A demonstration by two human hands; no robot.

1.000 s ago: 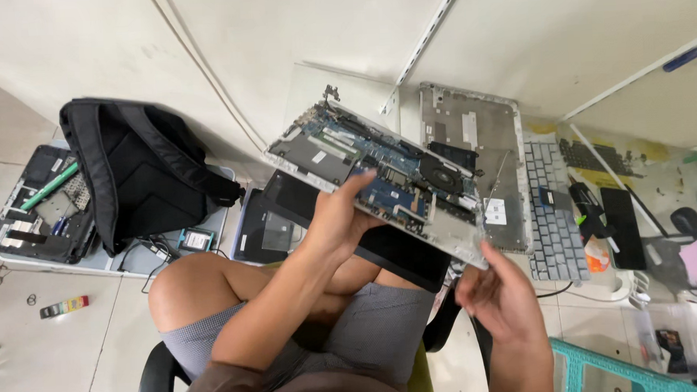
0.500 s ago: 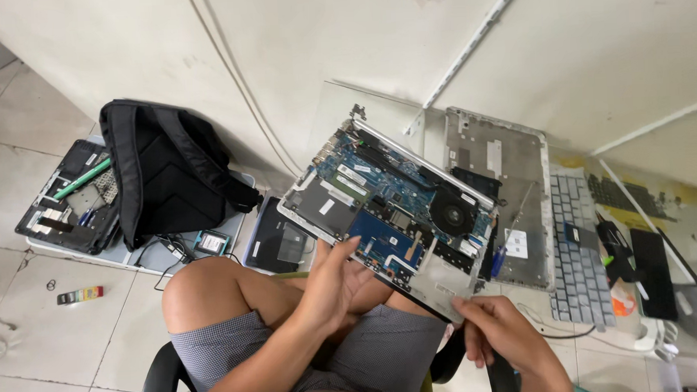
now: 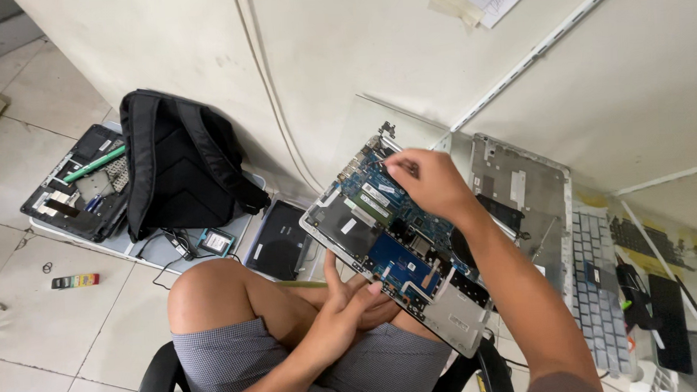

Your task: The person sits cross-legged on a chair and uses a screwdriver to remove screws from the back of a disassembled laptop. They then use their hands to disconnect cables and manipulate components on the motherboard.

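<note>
An opened laptop base (image 3: 342,228) with a blue circuit board (image 3: 398,260) and a black fan showing rests tilted on my lap. My left hand (image 3: 345,302) supports its near edge from below, thumb up against the rim. My right hand (image 3: 430,181) reaches over the far end of the board, fingertips pinched together at a spot near the top corner. Whether something small sits between those fingers I cannot tell.
A grey bottom cover (image 3: 525,200) leans against the wall behind the laptop. A black backpack (image 3: 178,160) stands at the left beside another dismantled laptop (image 3: 74,188). A dark slab (image 3: 276,238) lies on the floor. Keyboards (image 3: 603,287) are at the right.
My right hand has risen from below the laptop's near right corner to the far end of the board. My left hand has slid down to the near edge. The view has shifted.
</note>
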